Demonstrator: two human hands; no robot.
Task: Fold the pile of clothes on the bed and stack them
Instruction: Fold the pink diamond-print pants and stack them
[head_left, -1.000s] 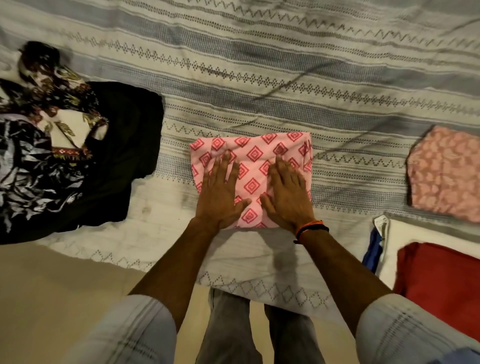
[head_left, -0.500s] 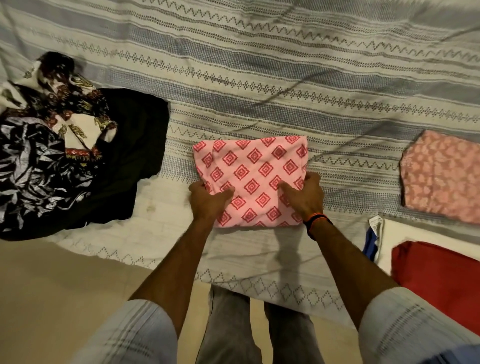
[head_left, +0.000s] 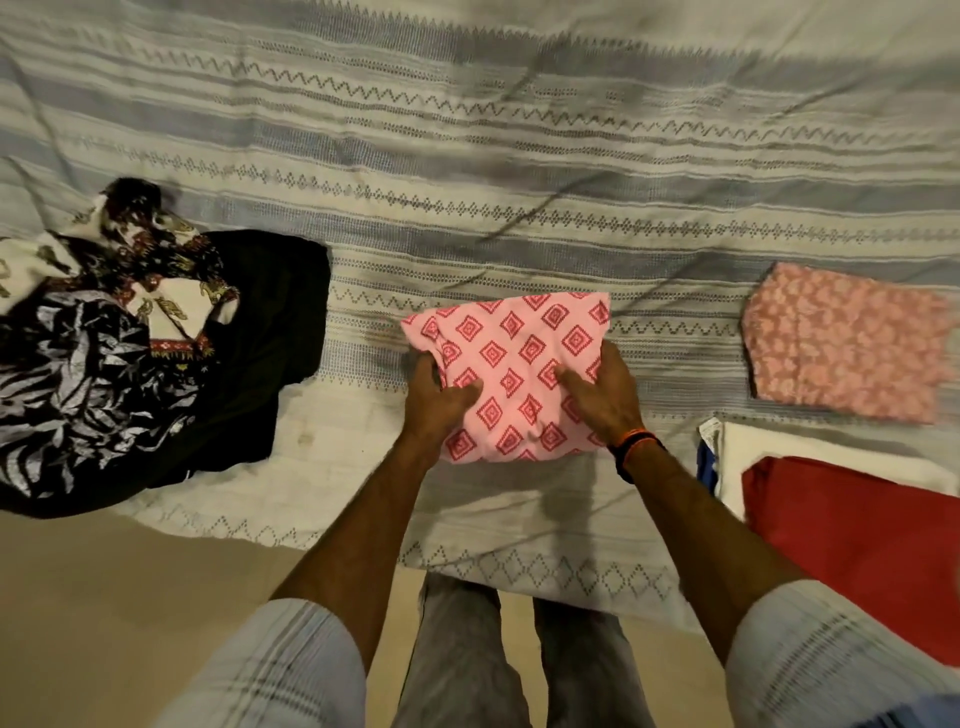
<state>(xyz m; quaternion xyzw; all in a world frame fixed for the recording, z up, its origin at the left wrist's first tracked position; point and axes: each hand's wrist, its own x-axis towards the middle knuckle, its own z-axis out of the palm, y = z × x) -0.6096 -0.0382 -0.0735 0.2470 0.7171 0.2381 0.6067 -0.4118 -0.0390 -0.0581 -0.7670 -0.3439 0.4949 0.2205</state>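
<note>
Striped grey-and-white bedspread (head_left: 519, 156) covers the bed, with tan floor showing at the near edge. Folded pink diamond-print garment (head_left: 511, 371) sits mid-bed, near the front edge, held from both sides: left hand (head_left: 434, 397) grips its left edge, thumb on top and fingers tucked under; right hand (head_left: 605, 395) grips the right edge the same way, an orange-and-black band at the wrist. Both grips are closed on the cloth, and its near edge looks slightly raised off the bedspread, though the frame is blurry. Unfolded pile (head_left: 119, 353) of dark printed clothes lies well apart to the left. Finished items are on the right: a folded pink floral piece (head_left: 847, 343) further back, and a red folded piece (head_left: 857, 545) on a white one (head_left: 810, 457) close to the near corner. Step judged: folding of this garment is done, pick-up for stacking is under way. Next move likely calls for carrying it level to the right and setting it square on a stack so the folds hold, then taking another item from the pile.
</note>
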